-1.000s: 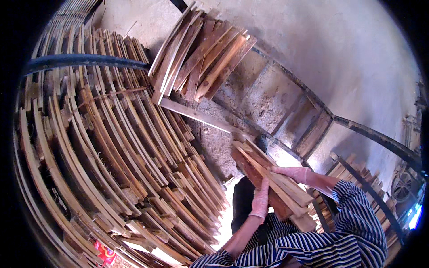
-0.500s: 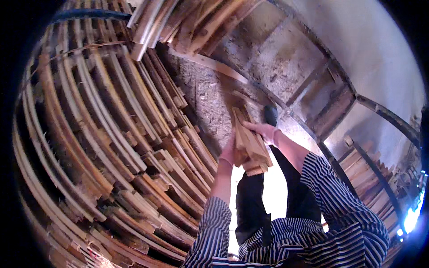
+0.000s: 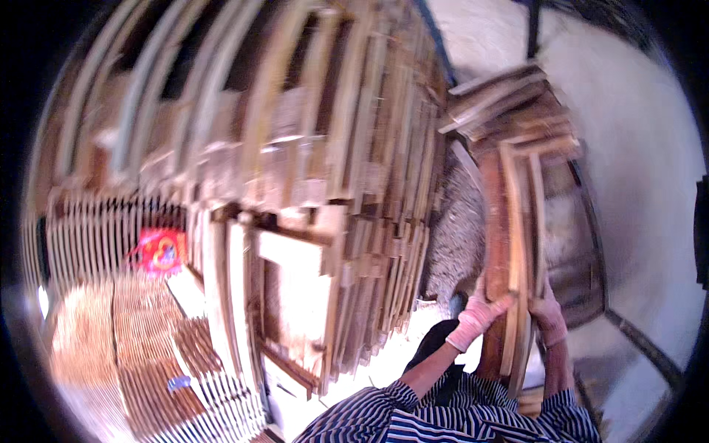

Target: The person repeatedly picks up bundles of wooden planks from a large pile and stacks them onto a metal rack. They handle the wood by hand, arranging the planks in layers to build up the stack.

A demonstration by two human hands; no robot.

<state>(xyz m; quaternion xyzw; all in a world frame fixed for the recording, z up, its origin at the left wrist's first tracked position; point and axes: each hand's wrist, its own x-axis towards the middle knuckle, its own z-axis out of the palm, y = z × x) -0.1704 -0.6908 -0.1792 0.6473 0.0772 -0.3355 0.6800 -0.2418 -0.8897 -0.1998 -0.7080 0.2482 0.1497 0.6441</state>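
Observation:
A bundle of long wooden slats [image 3: 515, 244] runs lengthwise in front of my body, its near end close to my striped top. My left hand [image 3: 480, 321], in a pale pink glove, grips the bundle's left side with the thumb over the top. On the other side my right hand [image 3: 549, 317], also gloved, closes round the slats, its fingers partly hidden. One slat along the left edge is reddish brown; the others are paler. The far end of the bundle overlaps a pile of short wood pieces [image 3: 509, 103].
A tall stack of wooden strips [image 3: 377, 148], blurred, rises on my left. Further left lie rows of slats [image 3: 148, 332], with a bright red packet [image 3: 161, 251] beside them. A dark metal frame [image 3: 597, 244] and a pale wall [image 3: 635, 148] are on the right.
My view has swung round, bringing the rows of slats and red packet into sight. The bundle, earlier short and end-on, now stretches lengthwise away from me. Both hands still hold it.

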